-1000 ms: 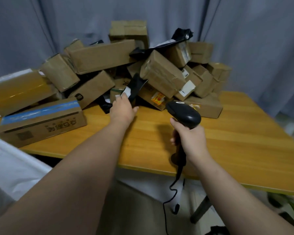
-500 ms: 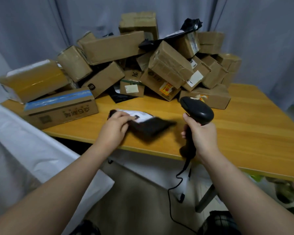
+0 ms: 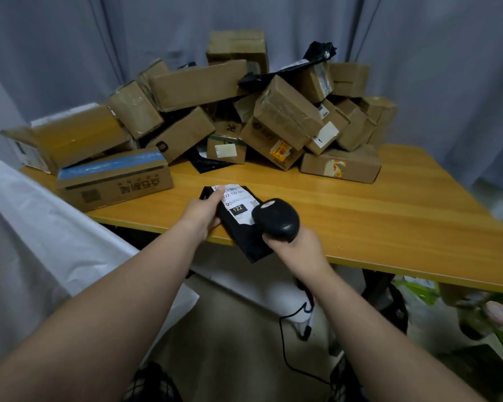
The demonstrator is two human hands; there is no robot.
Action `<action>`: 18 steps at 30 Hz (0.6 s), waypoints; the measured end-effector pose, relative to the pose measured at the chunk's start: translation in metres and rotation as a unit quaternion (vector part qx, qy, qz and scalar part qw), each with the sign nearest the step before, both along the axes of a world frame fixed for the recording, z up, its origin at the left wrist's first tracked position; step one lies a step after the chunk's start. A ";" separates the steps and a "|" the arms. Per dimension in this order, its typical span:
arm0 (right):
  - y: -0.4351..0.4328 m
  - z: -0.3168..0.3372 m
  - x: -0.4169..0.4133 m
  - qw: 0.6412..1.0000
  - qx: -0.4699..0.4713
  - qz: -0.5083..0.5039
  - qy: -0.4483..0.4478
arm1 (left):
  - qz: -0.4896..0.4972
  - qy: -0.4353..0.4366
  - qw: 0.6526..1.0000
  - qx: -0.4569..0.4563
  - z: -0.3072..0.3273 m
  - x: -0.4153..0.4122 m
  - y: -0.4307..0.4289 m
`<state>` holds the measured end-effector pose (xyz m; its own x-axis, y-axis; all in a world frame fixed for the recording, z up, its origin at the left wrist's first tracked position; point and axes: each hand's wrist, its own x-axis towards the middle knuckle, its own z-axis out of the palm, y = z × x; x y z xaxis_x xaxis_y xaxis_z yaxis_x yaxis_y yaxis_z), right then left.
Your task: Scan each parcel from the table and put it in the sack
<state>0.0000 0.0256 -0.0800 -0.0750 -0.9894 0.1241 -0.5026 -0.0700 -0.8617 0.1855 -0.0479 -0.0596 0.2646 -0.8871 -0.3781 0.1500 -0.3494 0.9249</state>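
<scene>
A black parcel [image 3: 244, 242] is pinched by the left grip [image 3: 202, 213] over the bench [image 3: 389, 216] edge; the scanner [image 3: 276, 220], clasped in the right grip [image 3: 298, 246], is held above its label [image 3: 236, 200]. Transfer to the white sack [image 3: 41, 227] is pending; a pile of boxes [image 3: 285, 117] is left.

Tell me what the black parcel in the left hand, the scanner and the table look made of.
Black parcel: likely a thin plastic mailer bag with a matt finish. It looks flat and floppy, and a white paper label is stuck on it.
Scanner: hard black plastic, smooth, with a soft sheen on its rounded head.
Table: wood or wood-look laminate, orange-brown with grain lines. I cannot tell which.
</scene>
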 end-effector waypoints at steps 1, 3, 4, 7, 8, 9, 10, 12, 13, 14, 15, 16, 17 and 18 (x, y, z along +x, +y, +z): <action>0.000 -0.006 0.001 0.998 -0.004 -0.009 0.057 | 0.012 0.005 1.000 0.005 0.003 -0.002 -0.007; 0.001 -0.011 0.001 0.992 -0.010 -0.027 0.127 | 0.025 0.004 0.999 0.024 0.008 -0.004 -0.017; 0.001 -0.012 0.001 0.990 -0.012 -0.033 0.135 | 0.020 -0.013 0.999 0.031 0.011 -0.006 -0.020; -0.001 -0.011 -0.004 0.993 0.001 -0.059 0.101 | -0.011 -0.059 0.998 -0.021 0.014 -0.016 -0.031; -0.002 -0.011 -0.006 0.995 0.005 -0.070 0.073 | -0.026 -0.056 0.996 -0.061 0.016 -0.019 -0.030; -0.002 -0.011 -0.007 0.996 0.007 -0.077 0.047 | -0.047 -0.052 0.992 -0.106 0.017 -0.020 -0.029; -0.001 -0.011 -0.008 0.996 0.008 -0.082 0.029 | -0.071 -0.065 0.985 -0.141 0.016 -0.021 -0.026; 0.001 -0.010 -0.007 0.996 0.009 -0.086 0.024 | -0.089 -0.099 0.978 -0.159 0.012 -0.015 -0.025; 0.003 -0.010 -0.007 0.996 0.008 -0.085 0.032 | -0.089 -0.103 0.980 -0.144 0.009 -0.009 -0.025; 0.004 -0.009 -0.006 0.995 0.006 -0.084 0.044 | -0.091 -0.093 0.984 -0.121 0.007 -0.003 -0.024; 0.005 -0.007 -0.006 0.995 0.003 -0.084 0.055 | -0.092 -0.075 0.988 -0.096 0.005 0.002 -0.024; 0.006 -0.006 -0.006 0.995 0.000 -0.084 0.061 | -0.094 -0.051 0.991 -0.077 0.005 0.005 -0.023; 0.007 -0.005 -0.006 0.994 -0.004 -0.083 0.065 | -0.090 -0.033 0.993 -0.070 0.006 0.008 -0.025; 0.007 -0.004 -0.006 0.994 -0.005 -0.082 0.067 | -0.080 -0.026 0.994 -0.072 0.009 0.009 -0.025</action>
